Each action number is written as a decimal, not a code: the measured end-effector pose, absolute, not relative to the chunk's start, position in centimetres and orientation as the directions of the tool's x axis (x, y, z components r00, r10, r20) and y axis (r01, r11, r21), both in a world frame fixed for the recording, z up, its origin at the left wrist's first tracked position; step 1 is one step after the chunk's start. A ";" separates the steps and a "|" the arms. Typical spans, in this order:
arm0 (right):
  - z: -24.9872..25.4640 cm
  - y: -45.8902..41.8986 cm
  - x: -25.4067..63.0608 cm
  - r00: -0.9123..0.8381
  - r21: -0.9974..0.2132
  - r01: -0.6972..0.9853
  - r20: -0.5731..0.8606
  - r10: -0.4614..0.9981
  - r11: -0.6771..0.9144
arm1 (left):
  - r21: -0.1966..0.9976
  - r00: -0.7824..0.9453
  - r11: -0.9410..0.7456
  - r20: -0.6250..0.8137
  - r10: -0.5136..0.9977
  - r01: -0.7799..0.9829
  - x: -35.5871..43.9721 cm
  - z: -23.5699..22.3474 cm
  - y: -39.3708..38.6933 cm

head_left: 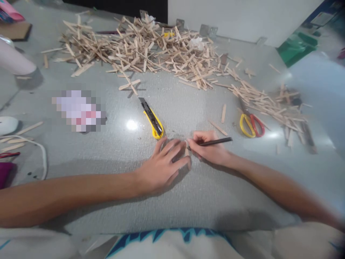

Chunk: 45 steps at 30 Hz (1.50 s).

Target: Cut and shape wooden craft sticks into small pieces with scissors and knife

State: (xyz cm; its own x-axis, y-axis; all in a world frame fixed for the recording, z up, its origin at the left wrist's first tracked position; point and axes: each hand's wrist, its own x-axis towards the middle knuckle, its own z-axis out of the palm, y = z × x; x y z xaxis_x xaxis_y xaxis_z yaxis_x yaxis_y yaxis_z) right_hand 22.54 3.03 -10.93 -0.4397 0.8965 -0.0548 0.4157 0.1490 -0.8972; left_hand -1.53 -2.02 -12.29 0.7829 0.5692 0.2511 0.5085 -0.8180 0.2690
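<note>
My left hand [164, 163] lies on the grey table with its fingers spread. Its index finger and thumb hold a short wooden craft stick [187, 154] down against the surface. In a writing grip, my right hand [208, 147] is closed around a slim dark pencil [219, 141], its tip hidden by the fingers at the stick's upper end. Just beyond my left fingertips lies a yellow and black utility knife [152, 118], blade pointing away. Two loose stick pieces, one of them a short craft stick [223, 113], rest beyond my right hand.
A large heap of craft sticks [140, 45] spreads along the back and down the right. Scissors [252, 125] with yellow and red handles lie right of my right hand. A blurred-out object [79, 109], a white mouse [8, 125] and a cable [44, 154] are at left.
</note>
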 end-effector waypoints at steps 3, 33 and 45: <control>-11.1 3.1 22.6 -0.446 -0.904 0.405 -0.065 0.893 0.137 | 0.267 0.776 -0.820 0.273 0.569 0.507 -1.5 -12.3 -2.0; -10.9 3.0 22.6 -0.446 -0.909 0.400 -0.077 0.892 0.122 | 0.321 0.747 -0.786 0.264 0.610 0.528 -1.6 -12.2 -2.1; -11.1 3.0 22.8 -0.438 -0.910 0.394 -0.065 0.897 0.127 | 0.359 0.749 -0.770 0.231 0.621 0.528 -1.5 -12.3 -2.0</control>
